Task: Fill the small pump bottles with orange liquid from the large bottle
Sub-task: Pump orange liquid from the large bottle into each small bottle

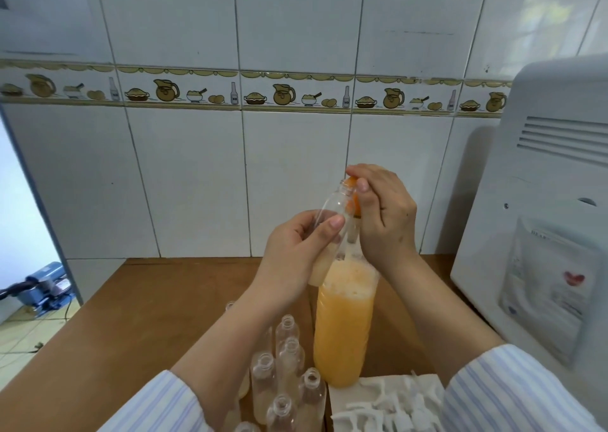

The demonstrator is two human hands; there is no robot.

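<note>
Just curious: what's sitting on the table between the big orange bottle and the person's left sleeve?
In the head view, a cluster of small clear bottles, uncapped and standing upright, fills the stretch between the big bottle and the left sleeve.

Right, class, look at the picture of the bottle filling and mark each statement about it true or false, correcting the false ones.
1. The left hand holds a small clear bottle tilted. True.
2. The large bottle lies on its side. False: it stands upright on the wooden table.
3. The right hand is at the small bottle's mouth. True.
4. The empty bottles on the table have pumps fitted. False: their necks are open; white pump tops lie apart.
</note>
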